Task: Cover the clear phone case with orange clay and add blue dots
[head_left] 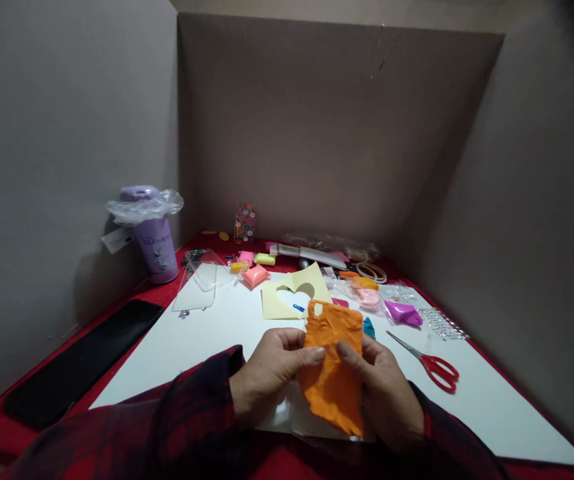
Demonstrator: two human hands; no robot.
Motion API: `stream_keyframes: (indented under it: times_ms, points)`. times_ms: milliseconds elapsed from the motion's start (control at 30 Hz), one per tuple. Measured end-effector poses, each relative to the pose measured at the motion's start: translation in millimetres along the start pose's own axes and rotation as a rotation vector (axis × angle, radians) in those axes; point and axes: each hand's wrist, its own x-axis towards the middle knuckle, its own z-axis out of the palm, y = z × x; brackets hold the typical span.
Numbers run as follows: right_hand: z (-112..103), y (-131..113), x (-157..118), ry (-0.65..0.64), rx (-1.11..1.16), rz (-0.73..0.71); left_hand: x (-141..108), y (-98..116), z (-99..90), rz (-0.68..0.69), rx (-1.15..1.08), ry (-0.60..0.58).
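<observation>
A phone case covered in orange clay [334, 393] is held up between both hands, near the front edge of the white board. The clay has a wrinkled surface, a ragged lower edge and an oblong opening at its upper left. My left hand [271, 367] grips the left side, thumb lying on the clay. On the right side, my right hand [391, 387] pinches the case with its thumb pressed on the clay; the fingers of both hands are mostly hidden behind. Just beyond lies a yellow paper [271, 303] with a heart-shaped cutout.
Red-handled scissors [437, 370] lie right of my hands, near a sheet of gems [441, 323] and a purple clay packet [403, 313]. Clear phone cases [197, 287], a coral clay packet [255, 276], a black phone-like slab [84, 360] and a purple tumbler [155, 247] are leftward. Grey panels [291, 133] enclose the table.
</observation>
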Motion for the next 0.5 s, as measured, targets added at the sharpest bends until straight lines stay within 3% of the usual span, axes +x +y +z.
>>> stream_keyframes:
  times_ms: [133, 333, 500]
  points:
    - [2.4, -0.9, -0.6, 0.058, 0.055, 0.026, 0.6, 0.4, 0.3, 0.027, 0.009, 0.005]
    - [4.4, -3.5, -1.4, 0.028, 0.094, 0.081, 1.7, 1.3, 0.2, 0.02, 0.091, 0.075]
    - [1.3, -1.3, -0.1, 0.045, 0.103, 0.053, 0.8, 1.7, -0.6, 0.048, 0.05, 0.006]
